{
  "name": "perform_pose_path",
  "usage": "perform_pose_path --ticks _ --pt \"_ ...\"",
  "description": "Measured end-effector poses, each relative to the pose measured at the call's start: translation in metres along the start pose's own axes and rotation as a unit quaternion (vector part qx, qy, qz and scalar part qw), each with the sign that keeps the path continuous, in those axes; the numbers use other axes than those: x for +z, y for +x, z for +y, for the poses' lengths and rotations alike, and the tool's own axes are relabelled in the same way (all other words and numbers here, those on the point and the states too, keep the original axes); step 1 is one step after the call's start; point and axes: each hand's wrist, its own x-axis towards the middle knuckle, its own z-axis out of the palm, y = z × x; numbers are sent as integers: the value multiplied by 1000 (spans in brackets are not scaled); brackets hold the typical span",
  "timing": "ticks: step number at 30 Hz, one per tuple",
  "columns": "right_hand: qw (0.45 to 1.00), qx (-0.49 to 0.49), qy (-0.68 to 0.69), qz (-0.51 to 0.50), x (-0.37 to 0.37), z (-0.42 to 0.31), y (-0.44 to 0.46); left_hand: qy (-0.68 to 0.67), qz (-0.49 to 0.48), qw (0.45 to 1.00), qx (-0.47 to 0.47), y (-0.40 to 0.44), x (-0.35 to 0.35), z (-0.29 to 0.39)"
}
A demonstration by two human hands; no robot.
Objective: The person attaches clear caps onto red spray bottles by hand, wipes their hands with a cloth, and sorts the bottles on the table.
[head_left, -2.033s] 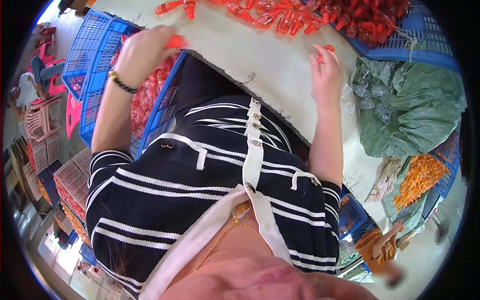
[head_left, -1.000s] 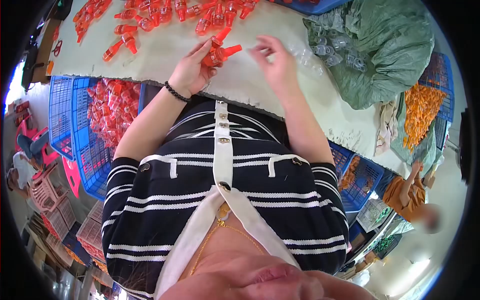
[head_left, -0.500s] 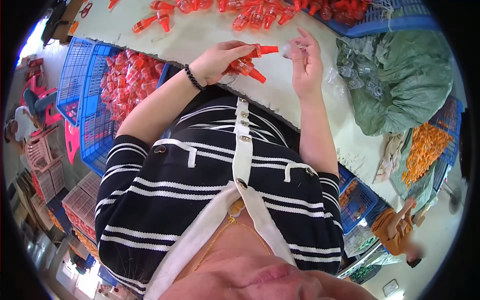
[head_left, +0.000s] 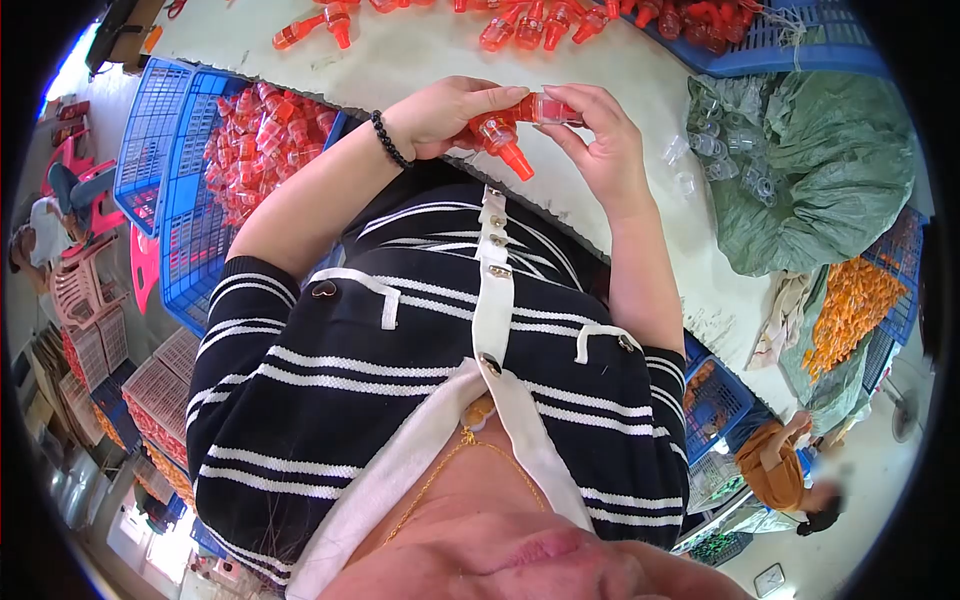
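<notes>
My left hand point(head_left: 450, 112), a dark beaded bracelet at its wrist, is closed around small red bottles with pointed nozzles. One red bottle point(head_left: 503, 143) sticks out below its fingers, nozzle down to the right. Another red bottle point(head_left: 526, 108) points right, and a clear cap point(head_left: 556, 110) sits over its nozzle end. My right hand point(head_left: 603, 130) pinches that cap between thumb and fingers, so both hands meet just over the table's near edge. Whether the cap is fully seated cannot be made out.
Several red bottles point(head_left: 530, 28) lie along the far side of the white table point(head_left: 400, 55). A blue crate point(head_left: 185, 190) of red bottles stands left. To the right, clear caps point(head_left: 735, 150) lie on a green bag point(head_left: 820, 190), near orange pieces point(head_left: 855, 305). Another person point(head_left: 775, 465) sits lower right.
My right hand has moved left with the clear cap, bringing it onto the nozzle of the bottle in my left hand. Before, the cap and nozzle were apart.
</notes>
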Motion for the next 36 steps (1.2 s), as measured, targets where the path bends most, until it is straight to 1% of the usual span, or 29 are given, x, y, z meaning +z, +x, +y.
perform_pose_path --ticks 1,4,5,6,7,8,9,12,13,14,16,17,18,19,20,21,24,25,27,28,29,30,31,32,33,34,36 --pt "1000 1 0 1 1 0 0 0 0 1000 -1 0 0 0" --pt "997 64 39 0 3 6 -1 145 -18 982 121 1 2 -1" --pt "997 65 38 2 6 8 -3 146 -20 982 120 0 3 -1" --pt "990 99 95 9 10 11 -5 251 23 947 201 -5 6 0" --pt "979 133 151 17 14 13 -7 349 65 892 279 -9 9 1" --pt "964 165 206 26 17 15 -9 440 104 819 352 -11 10 1" --pt "964 169 203 31 19 17 -11 440 97 820 353 -11 11 0" --pt "946 200 256 4 19 21 -14 478 109 785 379 -8 9 -4" --pt "946 201 252 9 14 23 -15 477 103 785 382 -4 7 -8" --pt "965 190 174 42 8 24 -15 412 93 836 350 3 3 -13" --pt "982 161 15 103 -8 28 -17 277 74 917 276 12 -3 -19" --pt "968 132 -159 139 -23 35 -21 277 72 918 276 11 -3 -17" --pt "924 98 -329 169 -42 43 -26 161 76 958 225 9 -3 -12" --pt "892 120 -399 176 -58 52 -32 41 79 981 171 7 -4 -7" --pt "854 139 -467 182 -69 61 -38 -79 82 987 115 6 -5 -4" --pt "855 136 -466 181 -73 65 -42 -81 84 986 117 7 -6 -4" --pt "768 259 -580 87 -73 70 -49 -185 18 977 102 16 -14 -11" --pt "772 252 -577 86 -68 72 -46 -186 25 976 107 18 -15 -12" --pt "874 129 -451 124 -58 74 -39 -138 55 982 119 25 -12 -14" --pt "912 68 -380 139 -52 74 -36 -114 72 983 123 27 -10 -15" --pt "915 65 -375 134 -42 61 -30 -116 79 982 123 25 -6 -14" --pt "963 66 -234 118 -29 37 -20 -97 107 982 122 22 -1 -11" --pt "989 67 -90 99 -17 18 -11 -77 134 981 121 19 4 -6" --pt "989 66 -88 98 -9 6 -6 -57 159 978 120 17 6 -4" --pt "993 50 -79 70 -2 -3 -2 -57 161 978 121 16 6 -3" --pt "996 33 -71 42 3 -8 2 -57 150 979 124 16 6 -3" --pt "998 24 -58 29 10 -8 5 -57 129 981 130 14 4 -2"
